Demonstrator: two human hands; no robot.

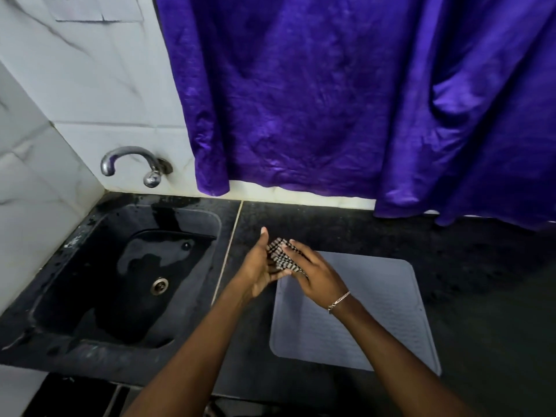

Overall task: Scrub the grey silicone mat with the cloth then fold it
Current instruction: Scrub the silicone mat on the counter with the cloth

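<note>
The grey silicone mat lies flat on the black counter, right of the sink, its ribbed surface facing up. A small black-and-white checked cloth is bunched between both hands just above the mat's far left corner. My left hand cups the cloth from the left with its palm turned right and thumb pointing up. My right hand lies over the cloth from the right, its fingers wrapped on it; a chain bracelet is on that wrist. Part of the cloth is hidden between the palms.
A black sink with a wet basin and metal drain sits at the left, with a chrome tap on the tiled wall above it. A purple curtain hangs behind the counter, reaching its back edge.
</note>
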